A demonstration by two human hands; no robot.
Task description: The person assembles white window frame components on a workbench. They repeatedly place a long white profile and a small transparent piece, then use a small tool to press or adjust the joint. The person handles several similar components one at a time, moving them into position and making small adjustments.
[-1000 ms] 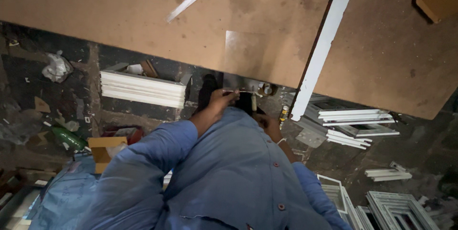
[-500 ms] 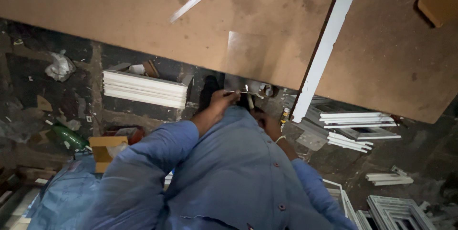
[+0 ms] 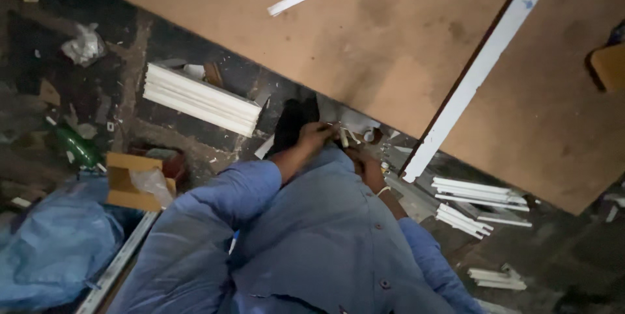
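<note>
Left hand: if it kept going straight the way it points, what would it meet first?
Probably the small pale piece beside the left hand, then the right hand; depth is unclear in the dim view.

Long strip (image 3: 478,67) lies on board (image 3: 364,34) above hands (image 3: 338,145).

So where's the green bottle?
In the head view, the green bottle lies on the dirty floor at the person's left, just above the small cardboard box and left of the stack of white strips.
</note>
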